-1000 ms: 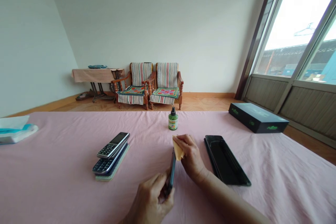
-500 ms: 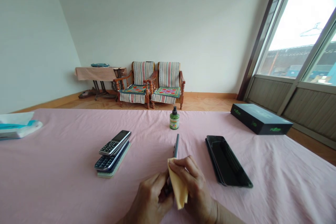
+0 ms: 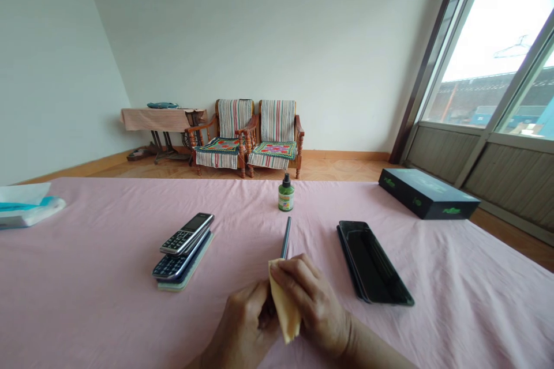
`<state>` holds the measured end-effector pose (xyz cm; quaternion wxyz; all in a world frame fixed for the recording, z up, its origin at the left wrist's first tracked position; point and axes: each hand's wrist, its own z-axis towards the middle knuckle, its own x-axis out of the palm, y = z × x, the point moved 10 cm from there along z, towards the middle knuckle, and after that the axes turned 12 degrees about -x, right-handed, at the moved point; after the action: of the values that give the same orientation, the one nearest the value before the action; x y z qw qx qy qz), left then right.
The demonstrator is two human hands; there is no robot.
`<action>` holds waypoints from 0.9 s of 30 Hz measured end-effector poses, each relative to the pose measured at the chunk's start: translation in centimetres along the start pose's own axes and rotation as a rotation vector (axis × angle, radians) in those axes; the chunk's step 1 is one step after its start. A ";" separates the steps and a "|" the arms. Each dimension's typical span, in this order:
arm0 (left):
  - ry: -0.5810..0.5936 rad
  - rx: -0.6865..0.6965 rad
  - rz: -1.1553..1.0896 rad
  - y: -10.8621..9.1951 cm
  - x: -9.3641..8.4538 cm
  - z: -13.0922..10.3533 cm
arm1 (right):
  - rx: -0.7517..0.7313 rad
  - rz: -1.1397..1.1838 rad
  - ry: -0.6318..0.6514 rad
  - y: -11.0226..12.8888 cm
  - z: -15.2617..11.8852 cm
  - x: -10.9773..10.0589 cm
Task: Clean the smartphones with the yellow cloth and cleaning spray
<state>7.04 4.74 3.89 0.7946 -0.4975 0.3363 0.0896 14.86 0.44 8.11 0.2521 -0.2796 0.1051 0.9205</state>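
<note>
A thin dark phone (image 3: 286, 237), seen edge-on, points away from me above the pink cloth. My left hand (image 3: 247, 323) is closed round its near end, which the fingers largely hide. In my right hand (image 3: 312, 307) a yellow cloth (image 3: 284, 311) is pinched and pressed against the phone's near part. To the left lie stacked keypad phones (image 3: 187, 233), the top one tilted. Stacked black smartphones (image 3: 374, 265) rest on the right. A green spray bottle (image 3: 285, 195) with a black top stands upright beyond the held phone.
The pink tablecloth (image 3: 108, 277) is wrinkled at the right. A black box (image 3: 428, 193) sits at the back right, and a tissue pack (image 3: 32, 213) at the left edge. Beyond the table are two wooden chairs (image 3: 272, 150) and a small covered table (image 3: 158, 119).
Both hands, the held phone and the yellow cloth have shifted slightly left. The phone's far end leans a little differently, and its edge looks plainer. The whole view has moved slightly.
</note>
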 end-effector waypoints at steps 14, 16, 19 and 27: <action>-0.120 0.115 0.182 -1.3 -0.6 -0.3 | 0.754 0.040 -0.263 -13.0 -1.3 0.9; -0.117 0.109 0.191 -1.2 -0.5 -0.3 | 0.832 0.061 -0.256 -14.5 -1.6 1.1; -0.105 0.103 0.194 -1.0 -0.4 -0.2 | 0.921 0.129 -0.196 -16.2 -2.5 2.2; -0.109 0.131 0.199 -0.9 -0.3 -0.2 | 1.053 0.189 -0.036 -16.7 -5.2 4.1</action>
<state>7.14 4.17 4.72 0.8296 -0.4031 0.3455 0.1728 23.07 14.61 0.68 0.2759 -0.0887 0.5729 0.7667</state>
